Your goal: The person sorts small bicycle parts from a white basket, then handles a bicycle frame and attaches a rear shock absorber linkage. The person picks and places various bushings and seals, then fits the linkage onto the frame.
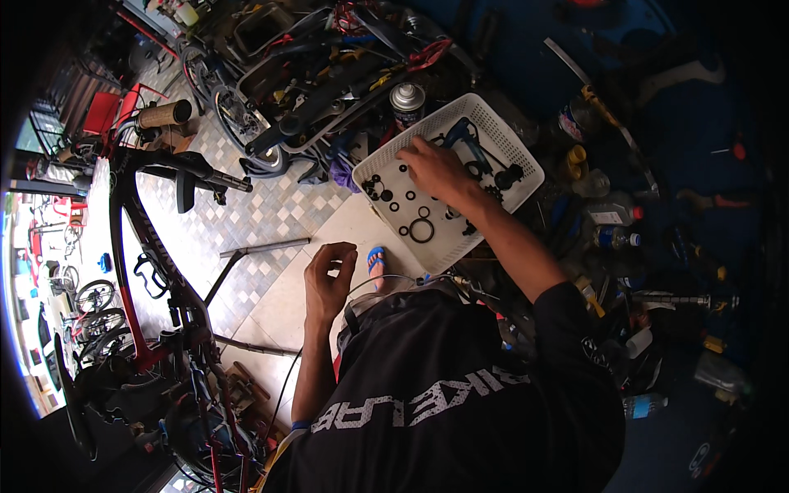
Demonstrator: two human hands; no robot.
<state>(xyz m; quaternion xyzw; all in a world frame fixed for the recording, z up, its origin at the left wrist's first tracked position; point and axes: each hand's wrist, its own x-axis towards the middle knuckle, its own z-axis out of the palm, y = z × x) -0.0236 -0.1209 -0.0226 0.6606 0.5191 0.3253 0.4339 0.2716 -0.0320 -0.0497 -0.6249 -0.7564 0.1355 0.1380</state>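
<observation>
A white perforated plastic basket point(385, 216) holds several black rubber rings and small round parts, with a larger black ring point(422, 230) toward its near side. My right hand point(436, 170) reaches over the basket from the right, its fingers bent and drawn together near the far left wall. Whatever its fingertips may hold is hidden. Beneath and beyond that hand lies a dark blue-green tool or bracket point(464, 140). My left hand point(327, 283) is raised left of the basket, clear of it, with thumb and fingers curled into a loop; anything pinched there is too small to make out.
A spray can point(407, 100) stands against the basket's far left corner. Bike parts fill a crate point(329, 99) beyond. To the left is a red and black bicycle frame point(136, 271); bottles point(612, 215) and tools crowd the dark blue surface at right.
</observation>
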